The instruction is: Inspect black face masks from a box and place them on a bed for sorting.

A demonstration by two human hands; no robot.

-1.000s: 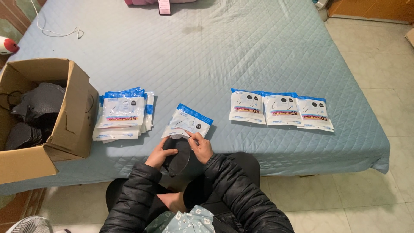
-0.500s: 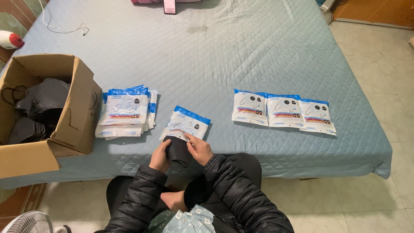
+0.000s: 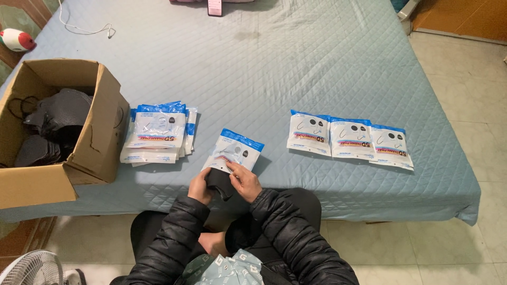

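Observation:
My left hand and my right hand both grip a folded black mask at the bed's near edge. The mask's upper end sits in the mouth of a white and blue pouch lying flat on the quilt just beyond my fingers. My right index finger rests on the pouch's lower edge. Both forearms are in black puffy sleeves.
A stack of the same pouches lies to the left, and three filled pouches sit in a row to the right. An open cardboard box of black masks stands at the far left. A fan is on the floor.
The black mask has gone up from my lap toward the pouch, and its top has slid into the pouch opening. My hands have followed it forward.

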